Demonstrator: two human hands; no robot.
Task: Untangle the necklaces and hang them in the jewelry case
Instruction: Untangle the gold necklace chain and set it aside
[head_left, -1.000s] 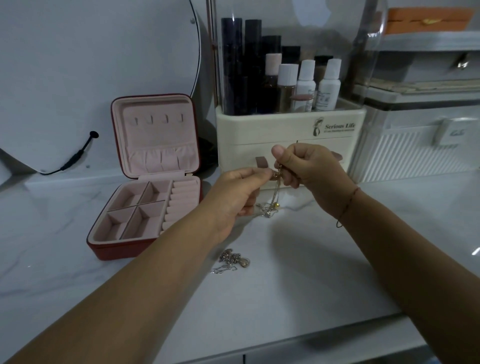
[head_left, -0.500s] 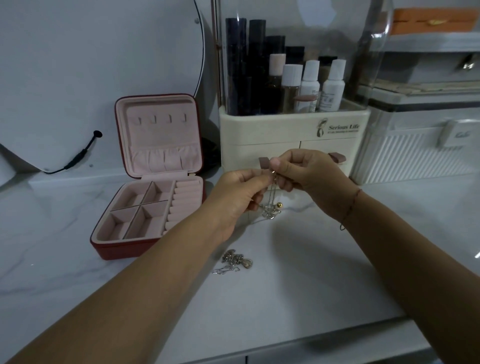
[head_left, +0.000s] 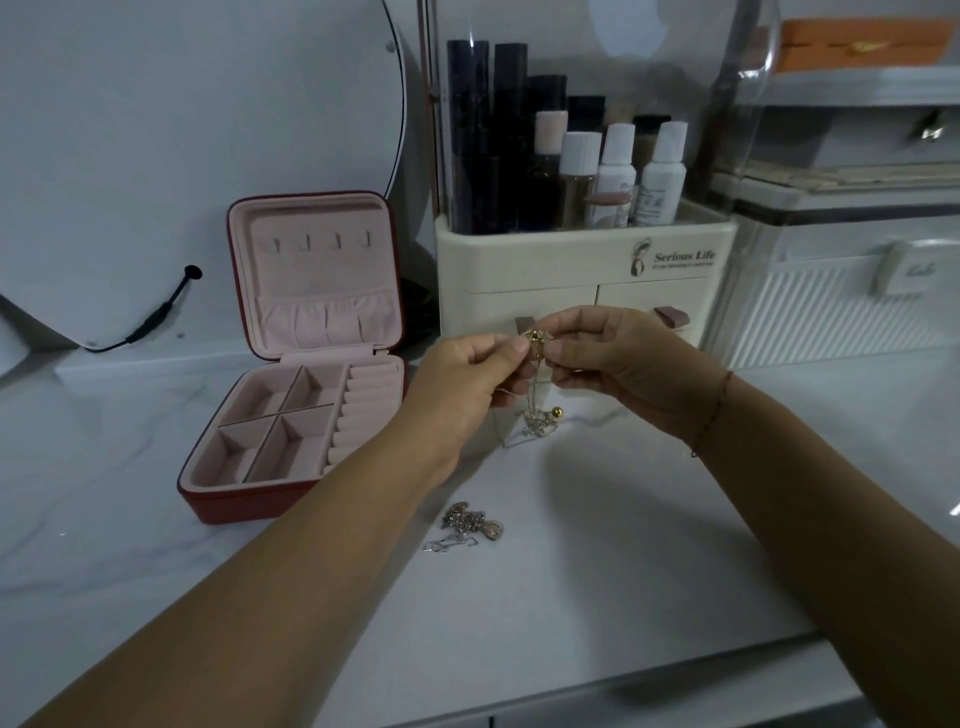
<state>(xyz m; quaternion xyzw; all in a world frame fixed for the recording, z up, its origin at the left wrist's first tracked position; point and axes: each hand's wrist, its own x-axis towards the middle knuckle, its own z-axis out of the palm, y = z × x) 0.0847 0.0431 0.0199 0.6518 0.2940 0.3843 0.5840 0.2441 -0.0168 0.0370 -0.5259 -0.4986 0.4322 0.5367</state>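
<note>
Hands have dropped a touch since a second ago, and a gold bead (head_left: 557, 413) now dangles in view below them. Both hands are right of the jewelry case (head_left: 234, 506), raised off the countertop (head_left: 571, 571). Left hand (head_left: 462, 389) and right hand (head_left: 628, 364) each pinch the tangled necklaces (head_left: 537, 338) at a gold cluster, fingertips almost meeting. The rest hangs down and looks to reach the countertop. Second tangle (head_left: 467, 525) lies right of the case's front corner, further forward. Lid hooks (head_left: 322, 241) are bare. Advice: keep the knot slack and tease one strand out. Pulling taut would likely tighten it.
</note>
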